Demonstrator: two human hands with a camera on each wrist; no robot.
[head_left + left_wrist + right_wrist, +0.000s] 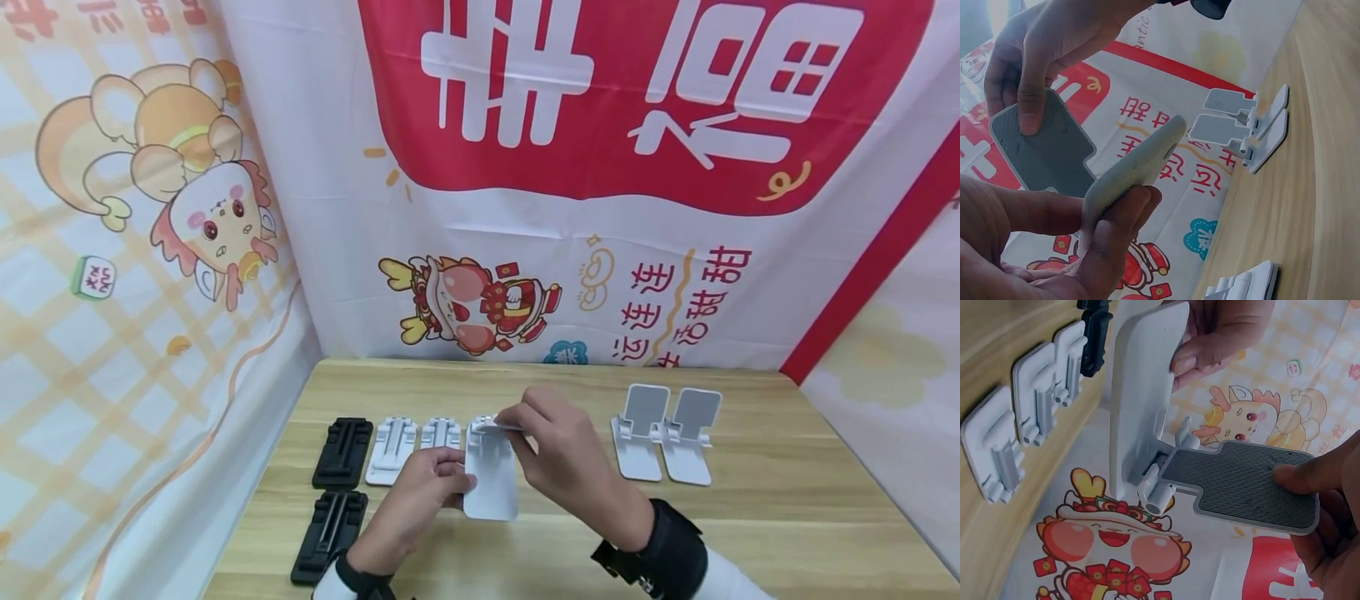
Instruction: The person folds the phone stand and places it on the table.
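A white folding phone stand (491, 487) is held up over the table between both hands. My left hand (423, 496) grips its base plate (1144, 394) by the edge, thumb on one face and fingers on the other. My right hand (566, 458) pinches the far end of the grey-padded support plate (1247, 484), its thumb lying on the textured pad. The support plate stands swung out from the base at a wide angle, and the hinge (1163, 478) between them shows in the right wrist view.
Two unfolded white stands (637, 454) (686, 458) stand side by side at the right of the wooden table (787, 500). Left lie folded white stands (392, 450) (441, 433) and two folded black ones (342, 452) (330, 537). Printed cloth (322, 167) hangs behind.
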